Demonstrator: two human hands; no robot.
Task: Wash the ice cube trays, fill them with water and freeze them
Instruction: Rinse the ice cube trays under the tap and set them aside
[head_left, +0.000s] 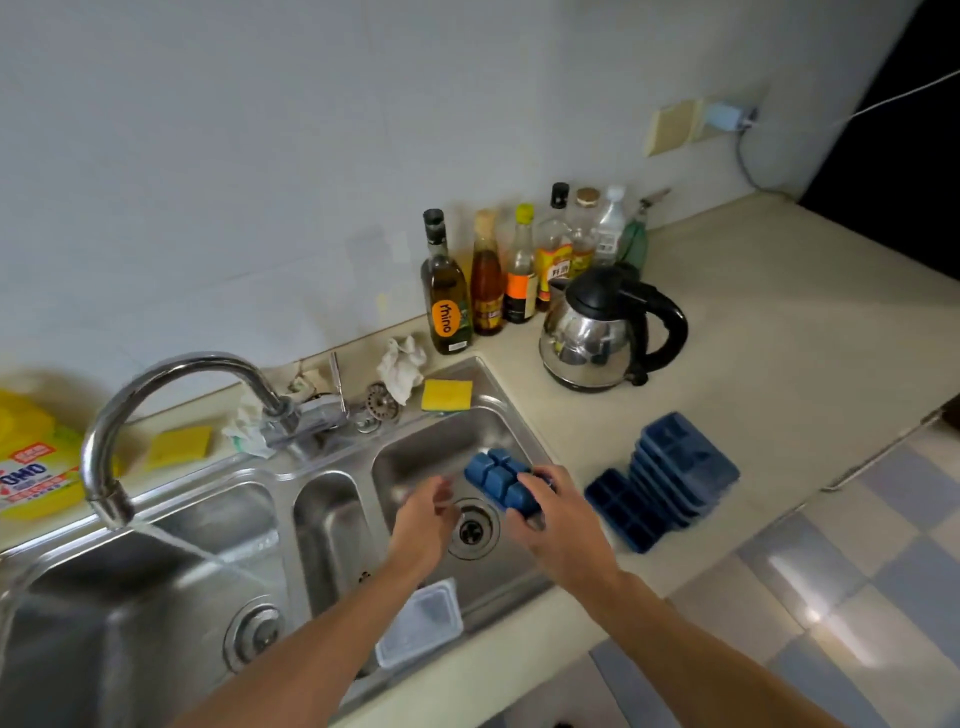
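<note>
Three steel basins form the sink (431, 447), set into a pale counter (779, 364) that runs along a white wall. Water pours from the curved tap (171, 379) into the left basin. On the counter to the right stands a steel kettle (597, 332), with a row of bottles (498, 280) behind it against the wall. Near the sink's right edge sits a stack of blue ice cube trays (685, 457), and a single tray (623, 509) lies against its near side. Over the right basin, the right hand (561, 514) grips an upturned tray (498, 478) by its near end, fingers curled over it and its bottom facing up. The left hand (423, 519) hovers just beside it above the drain (471, 527), fingers loosely spread and holding nothing. A clear plastic box (421, 621) rests at the sink's near rim, and a yellow sponge (447, 395) lies on the back rim.
</note>
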